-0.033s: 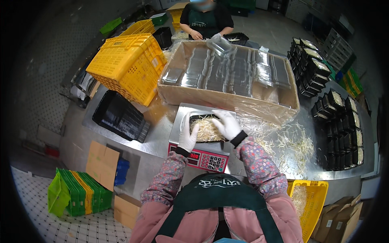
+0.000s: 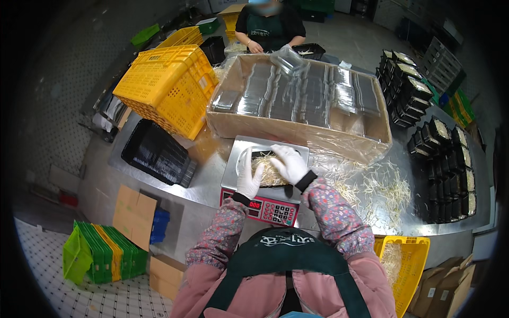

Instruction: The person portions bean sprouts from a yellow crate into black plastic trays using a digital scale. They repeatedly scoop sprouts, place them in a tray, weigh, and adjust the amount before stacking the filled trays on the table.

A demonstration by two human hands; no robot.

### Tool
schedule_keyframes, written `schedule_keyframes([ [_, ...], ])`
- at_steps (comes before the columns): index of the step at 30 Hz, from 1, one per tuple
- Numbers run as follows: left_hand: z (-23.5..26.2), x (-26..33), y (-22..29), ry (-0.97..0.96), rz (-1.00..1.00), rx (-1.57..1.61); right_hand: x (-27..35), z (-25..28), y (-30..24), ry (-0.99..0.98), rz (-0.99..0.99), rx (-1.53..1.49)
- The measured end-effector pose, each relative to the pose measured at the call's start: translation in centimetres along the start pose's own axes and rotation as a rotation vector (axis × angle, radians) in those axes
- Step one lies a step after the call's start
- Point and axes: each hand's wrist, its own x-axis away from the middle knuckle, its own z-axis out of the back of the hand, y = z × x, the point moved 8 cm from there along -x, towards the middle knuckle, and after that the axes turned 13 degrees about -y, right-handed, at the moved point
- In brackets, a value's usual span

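Black tray (image 2: 260,153) of pale sprouts (image 2: 270,174) between gloved hands

The heaped tray sits on a red-fronted scale (image 2: 231,168). At nine o'clock, the left hand (image 2: 248,177) lies alongside, thumb spread wide from straight fingers. At two o'clock, the right hand (image 2: 290,163) covers the edge, fingers outstretched. A carton (image 2: 297,131) stands toward twelve; loose sprouts (image 2: 389,186) lie toward three.
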Motion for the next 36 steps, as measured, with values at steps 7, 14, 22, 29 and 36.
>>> schedule_keyframes([
  [7, -2.4, 0.8, 1.7, -0.12, -0.05, -0.533, 0.7, -5.8, -0.7, -0.227, -0.03, 0.353],
  [14, -2.4, -0.1, 0.2, -0.148, 0.042, -0.371, -1.4, -4.8, 0.3, -0.398, -0.156, 0.118],
  [22, 3.0, 0.7, 2.2, -0.096, -0.023, -0.013, 1.0, 7.0, 2.2, -0.046, -0.077, -0.485],
  [29, -3.0, -2.1, 4.3, -0.266, -0.173, -0.294, 3.2, 2.7, 1.7, 0.111, -0.229, -0.402],
  [36, -8.0, -4.9, 1.5, -0.512, -0.1, -0.727, 1.8, -4.5, 3.5, -0.246, -0.41, -0.176],
])
